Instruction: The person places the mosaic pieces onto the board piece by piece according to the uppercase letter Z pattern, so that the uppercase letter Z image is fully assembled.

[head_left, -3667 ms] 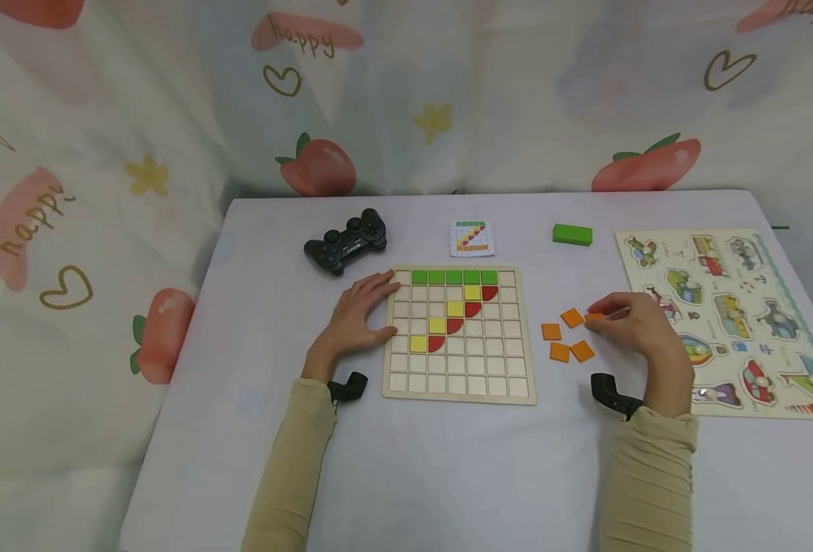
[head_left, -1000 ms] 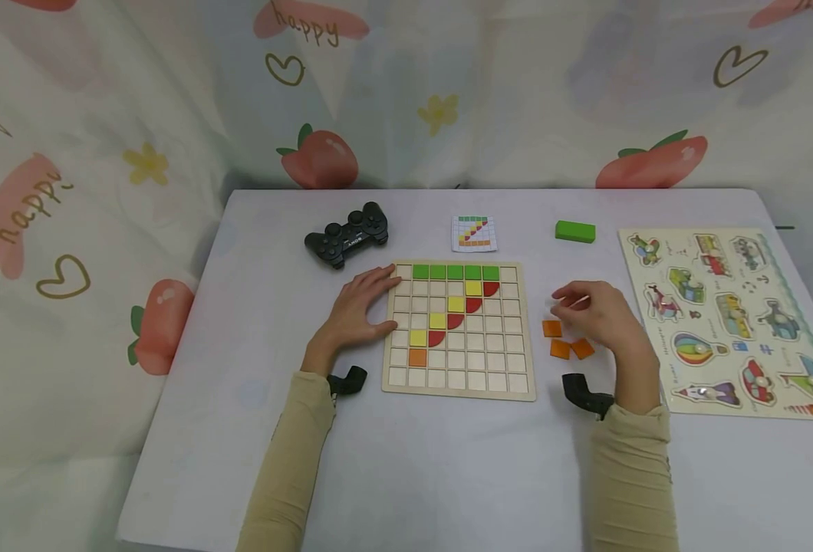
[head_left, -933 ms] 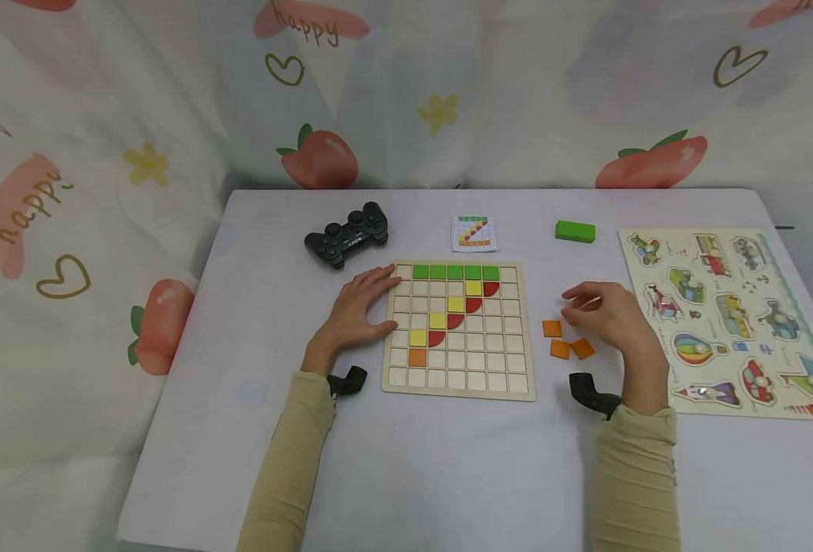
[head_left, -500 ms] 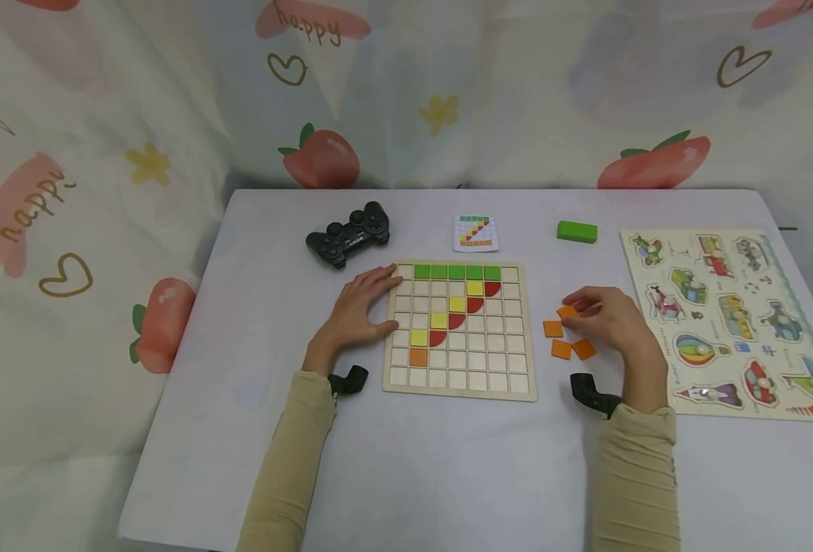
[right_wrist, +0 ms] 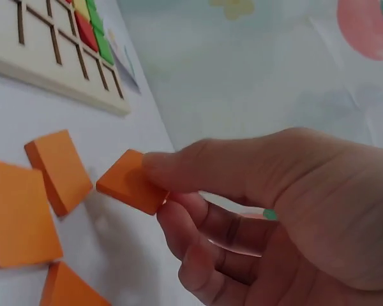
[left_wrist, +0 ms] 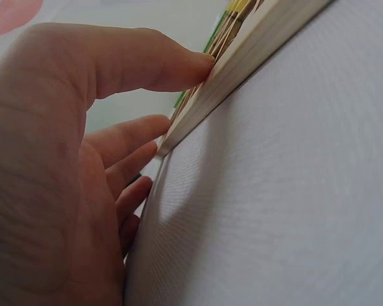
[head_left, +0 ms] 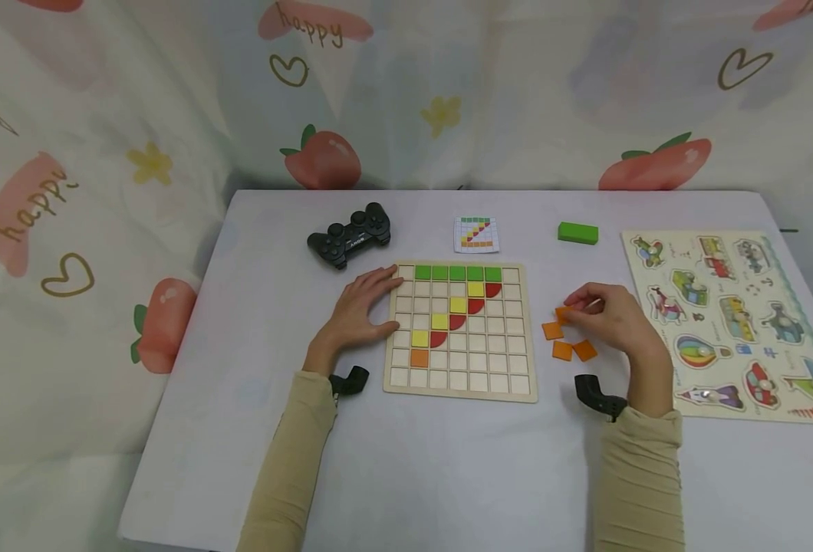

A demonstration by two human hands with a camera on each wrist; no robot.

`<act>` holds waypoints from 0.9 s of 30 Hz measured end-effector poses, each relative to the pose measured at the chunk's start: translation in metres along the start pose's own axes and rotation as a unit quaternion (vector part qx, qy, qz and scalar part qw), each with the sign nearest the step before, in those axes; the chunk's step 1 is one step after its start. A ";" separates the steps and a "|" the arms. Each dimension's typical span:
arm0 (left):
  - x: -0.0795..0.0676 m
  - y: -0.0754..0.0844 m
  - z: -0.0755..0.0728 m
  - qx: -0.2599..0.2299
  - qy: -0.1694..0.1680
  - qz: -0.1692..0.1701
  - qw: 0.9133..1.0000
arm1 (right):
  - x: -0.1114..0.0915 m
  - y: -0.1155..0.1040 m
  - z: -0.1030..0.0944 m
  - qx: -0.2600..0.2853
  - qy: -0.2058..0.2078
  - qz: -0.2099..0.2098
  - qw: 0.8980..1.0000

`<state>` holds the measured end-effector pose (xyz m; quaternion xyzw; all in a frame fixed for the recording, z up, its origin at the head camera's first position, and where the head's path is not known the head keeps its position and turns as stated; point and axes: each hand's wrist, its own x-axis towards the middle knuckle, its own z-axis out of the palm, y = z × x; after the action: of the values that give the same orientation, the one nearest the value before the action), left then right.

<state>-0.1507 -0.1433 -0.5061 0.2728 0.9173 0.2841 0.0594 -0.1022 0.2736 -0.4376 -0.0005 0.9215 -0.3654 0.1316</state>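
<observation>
My right hand (head_left: 607,314) pinches an orange square tile (right_wrist: 133,182) between thumb and fingers, held above the table in the right wrist view. Several more orange tiles (head_left: 561,350) lie on the table just left of and below that hand. My left hand (head_left: 354,314) rests at the left edge of a wooden grid board (head_left: 460,396), thumb and fingertips touching its rim with the fingers fairly straight. Set in the board are a row of green tiles (head_left: 457,273), a diagonal of yellow tiles (head_left: 440,322) beside red quarter-round tiles (head_left: 457,322), and one orange tile (head_left: 419,358) at lower left.
Behind the board lie a black game controller (head_left: 350,236), a small pattern card (head_left: 476,234) and a green block (head_left: 577,233). A picture puzzle board (head_left: 713,330) lies at the right, partly behind the right wrist. A printed curtain (head_left: 517,92) hangs along the table's back edge.
An orange tile has appeared in the board's lower left since the earliest frame. My right hand has come back to the loose tiles and now holds another one. The left hand stays put.
</observation>
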 end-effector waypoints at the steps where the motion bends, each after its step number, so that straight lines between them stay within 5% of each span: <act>1: 0.000 0.000 0.000 0.000 0.001 0.001 1.000 | 0.000 -0.002 0.000 0.004 0.001 -0.002 1.000; 13: 0.001 0.001 0.000 0.000 0.001 0.000 1.000 | 0.017 -0.043 0.040 0.085 -0.060 -0.102 0.989; 27: 0.000 0.000 0.000 -0.003 0.000 0.004 1.000 | 0.016 -0.098 0.108 0.040 -0.130 -0.206 0.969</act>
<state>-0.1504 -0.1434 -0.5059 0.2763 0.9152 0.2872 0.0594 -0.1008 0.1277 -0.4513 -0.2326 0.8612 -0.4180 0.1717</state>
